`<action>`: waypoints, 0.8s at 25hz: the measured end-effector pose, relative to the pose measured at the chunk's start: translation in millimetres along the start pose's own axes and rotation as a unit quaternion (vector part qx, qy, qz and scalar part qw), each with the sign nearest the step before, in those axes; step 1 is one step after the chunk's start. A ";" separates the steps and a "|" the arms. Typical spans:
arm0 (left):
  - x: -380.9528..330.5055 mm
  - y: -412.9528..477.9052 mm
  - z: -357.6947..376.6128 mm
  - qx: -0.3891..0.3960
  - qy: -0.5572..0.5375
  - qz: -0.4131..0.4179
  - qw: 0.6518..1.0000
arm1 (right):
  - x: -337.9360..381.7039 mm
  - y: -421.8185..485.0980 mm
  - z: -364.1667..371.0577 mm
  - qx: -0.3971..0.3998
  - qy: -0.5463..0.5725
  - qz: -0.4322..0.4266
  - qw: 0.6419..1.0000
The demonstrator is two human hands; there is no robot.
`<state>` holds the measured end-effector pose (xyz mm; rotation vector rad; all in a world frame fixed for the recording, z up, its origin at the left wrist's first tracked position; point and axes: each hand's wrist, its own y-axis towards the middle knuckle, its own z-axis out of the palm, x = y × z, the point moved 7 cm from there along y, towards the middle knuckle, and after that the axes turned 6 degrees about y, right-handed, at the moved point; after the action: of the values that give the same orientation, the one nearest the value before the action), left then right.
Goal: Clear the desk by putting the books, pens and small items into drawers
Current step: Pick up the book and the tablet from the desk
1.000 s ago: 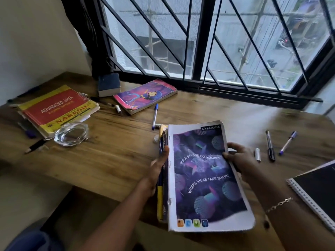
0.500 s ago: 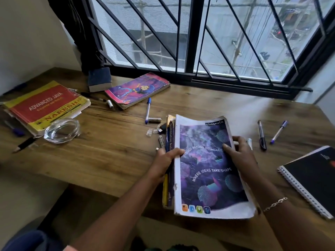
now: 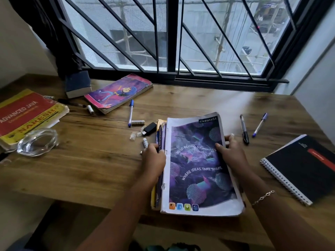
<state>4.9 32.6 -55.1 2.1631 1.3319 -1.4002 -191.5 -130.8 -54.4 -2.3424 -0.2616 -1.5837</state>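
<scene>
A stack of books topped by a purple Classmate notebook (image 3: 197, 171) lies at the desk's near edge. My left hand (image 3: 154, 160) grips the stack's left side and my right hand (image 3: 230, 154) grips its right side, thumb on the cover. A red and yellow Java book (image 3: 27, 113) lies far left, a pink comic book (image 3: 119, 92) at the back, and a black spiral notebook (image 3: 304, 167) at right. Pens lie loose: a blue pen (image 3: 130, 113), a black pen (image 3: 243, 129) and another blue pen (image 3: 260, 125). A USB stick (image 3: 149, 128) and batteries (image 3: 138, 122) lie beside the stack.
A glass ashtray (image 3: 37, 142) stands at the left, near the Java book. A small dark blue book (image 3: 77, 86) leans at the window sill. The barred window (image 3: 168, 37) runs along the back of the wooden desk (image 3: 90, 160). No drawer is visible.
The stack has been set further onto the desk, uncovering the small items beside it. Both hands have slid along its sides while still holding it.
</scene>
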 end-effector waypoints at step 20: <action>5.7 -6.2 26.5 0.090 -0.198 -0.109 0.970 | -0.1 4.5 4.7 0.006 -0.008 -0.010 1.000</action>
<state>-15.2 22.9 -71.8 1.7406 1.3567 -1.9817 -186.0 -133.4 -56.8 -2.3519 -0.2976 -1.5671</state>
